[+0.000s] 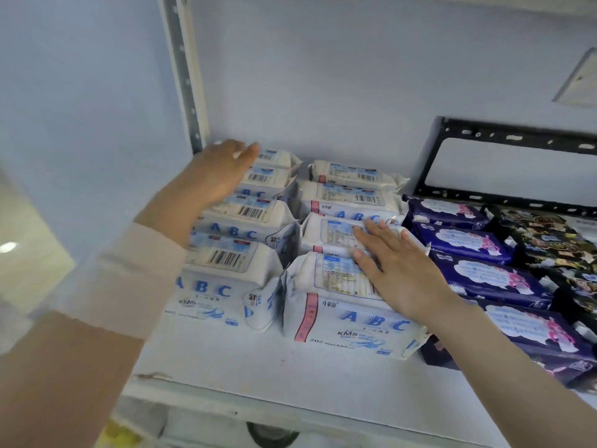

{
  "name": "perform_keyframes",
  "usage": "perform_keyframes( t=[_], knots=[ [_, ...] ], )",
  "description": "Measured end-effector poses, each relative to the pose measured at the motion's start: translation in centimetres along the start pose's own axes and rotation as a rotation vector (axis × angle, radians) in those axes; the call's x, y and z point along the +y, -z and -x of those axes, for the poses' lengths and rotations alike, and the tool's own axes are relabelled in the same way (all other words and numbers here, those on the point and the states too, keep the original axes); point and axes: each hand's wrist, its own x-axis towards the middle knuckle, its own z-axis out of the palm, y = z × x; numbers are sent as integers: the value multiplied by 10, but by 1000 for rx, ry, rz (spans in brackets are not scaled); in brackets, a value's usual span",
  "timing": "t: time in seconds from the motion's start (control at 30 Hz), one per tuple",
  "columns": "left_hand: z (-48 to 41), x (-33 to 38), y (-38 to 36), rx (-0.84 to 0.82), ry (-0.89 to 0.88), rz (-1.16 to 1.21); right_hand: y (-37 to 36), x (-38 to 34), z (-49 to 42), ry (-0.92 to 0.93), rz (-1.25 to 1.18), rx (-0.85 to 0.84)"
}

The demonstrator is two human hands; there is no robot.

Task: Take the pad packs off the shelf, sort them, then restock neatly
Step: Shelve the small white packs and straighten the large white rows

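Left hand at ten o'clock and right hand at four rested on white ABC packs, fingers straight, gripping nothing; uneven pushing might topple the rows.

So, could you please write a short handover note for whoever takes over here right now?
Left hand: open, resting on the rear packs of the left white row.
Right hand: open, flat on top of the right white row.
Purple packs and black packs sit in rows to the right, all on the shelf.
Done: packs stand grouped by kind.
Left: probably squaring up the white rows. I cannot tell whether this is before unloading or after restocking.
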Motion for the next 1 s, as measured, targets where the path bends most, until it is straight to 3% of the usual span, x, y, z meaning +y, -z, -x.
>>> perform_keyframes(
  t=[0.1,0.27,0.43,0.67,1.0],
  knots=[
    [50,-53,10,118,138,58,8,-8,2,17,10,-33],
    [67,-97,0,114,402,865,-2,-34,-9,5,-79,-23],
    [56,-124,-9,-14,400,1285,-9,-42,-17,-61,-57,7],
    [53,-127,-26,-309,286,1504,-12,-45,-14,-97,-43,16],
    [53,-138,-41,-338,203,1468,-13,-46,-15,-99,-22,11]
  ],
)
